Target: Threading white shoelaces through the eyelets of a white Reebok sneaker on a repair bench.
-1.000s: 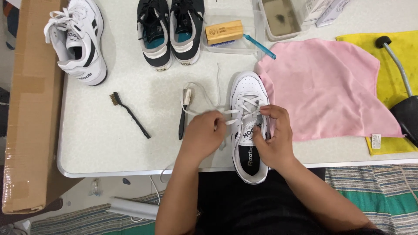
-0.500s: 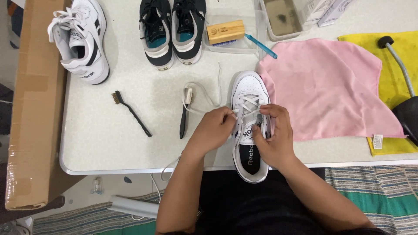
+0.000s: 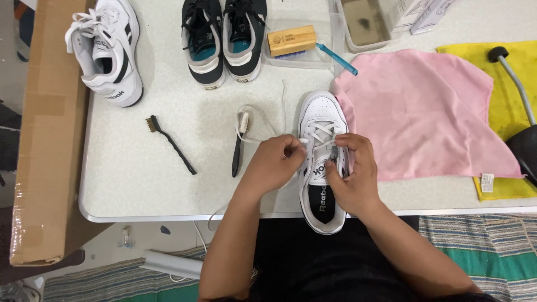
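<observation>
Two hands on one white sneaker, which lies sole-down at the near table edge, toe pointing away, heel overhanging toward the person. Left hand has fingers pinched on a white lace at the shoe's left eyelet row, likely drawing it taut across the tongue. Right hand wraps the shoe's right side, thumb over the tongue, fingers curled closed around the upper; looks like it steadies the shoe so the lace pull doesn't drag it. Whether the right fingers also pinch a lace end: cannot tell, hidden under the hand. A loose lace tail trails left of the grip and loops off the table edge.

Just left of the left hand: a black-handled brush with pale bristles, a slim black wire brush further left. Right of the grip, touching the shoe's side: pink cloth, with a yellow cloth beyond it. Beyond the grip: a pair of black sneakers, a wooden block brush in a clear tray, a blue toothbrush. Far left beyond: matching white sneaker, laced, beside a cardboard box.
</observation>
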